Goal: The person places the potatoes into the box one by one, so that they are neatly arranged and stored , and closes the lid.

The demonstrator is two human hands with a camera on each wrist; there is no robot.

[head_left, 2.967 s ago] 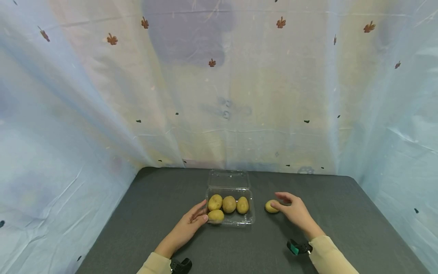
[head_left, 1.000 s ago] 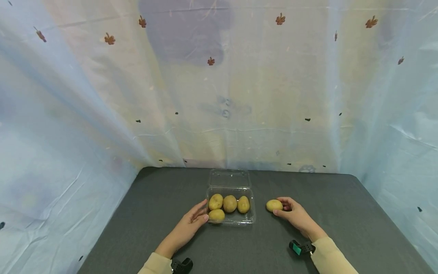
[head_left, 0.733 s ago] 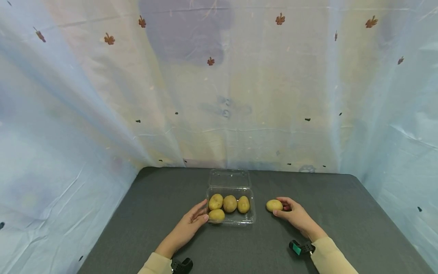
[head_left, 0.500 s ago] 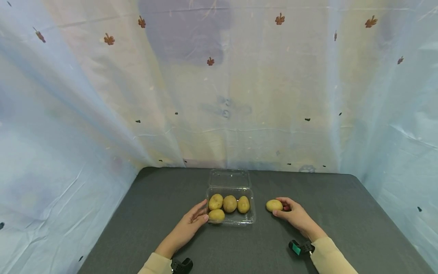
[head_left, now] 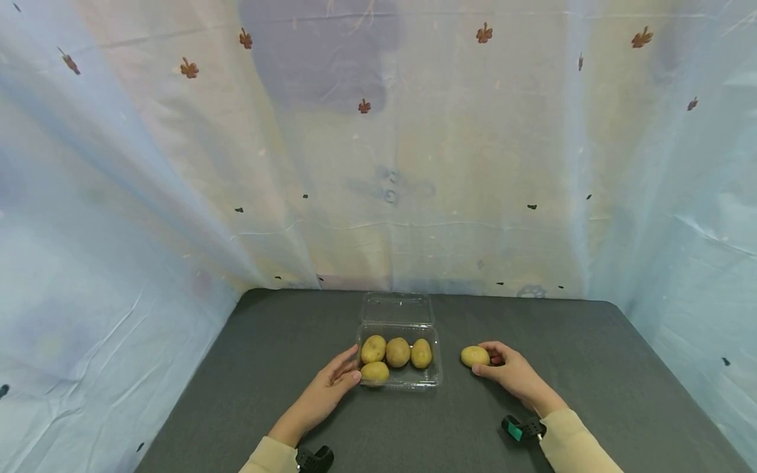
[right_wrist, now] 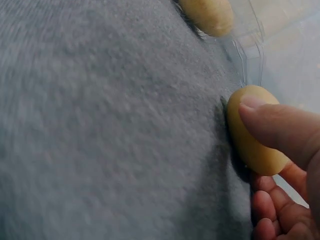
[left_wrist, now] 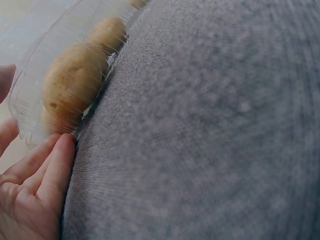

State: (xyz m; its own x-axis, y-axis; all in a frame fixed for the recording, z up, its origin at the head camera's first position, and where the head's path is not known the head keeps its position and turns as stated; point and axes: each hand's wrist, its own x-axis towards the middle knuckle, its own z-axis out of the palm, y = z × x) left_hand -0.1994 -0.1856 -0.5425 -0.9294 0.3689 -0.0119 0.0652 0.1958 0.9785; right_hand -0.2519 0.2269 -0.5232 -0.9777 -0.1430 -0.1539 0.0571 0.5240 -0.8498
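A clear plastic clamshell container (head_left: 408, 378) sits on the dark table with its lid (head_left: 396, 309) folded back. Several potatoes (head_left: 398, 353) lie inside, mostly along its left and back. My left hand (head_left: 322, 391) is at the container's left side; in the left wrist view its fairly straight fingers (left_wrist: 57, 170) touch the clear wall. To the right of the container, my right hand (head_left: 513, 374) pinches a loose potato (head_left: 475, 356) between thumb and fingers. In the right wrist view the thumb lies over this potato (right_wrist: 252, 137), which is at the table surface.
The grey cloth-covered table (head_left: 260, 355) carries the container near its far edge. A pale patterned curtain (head_left: 461, 164) hangs behind and at both sides. A black band (head_left: 523, 428) is on the right wrist, another band (head_left: 315, 458) on the left.
Over the last three seconds my right hand closed its fingers and thumb on the loose potato. In the last second it has barely moved, and my left hand stays beside the container.
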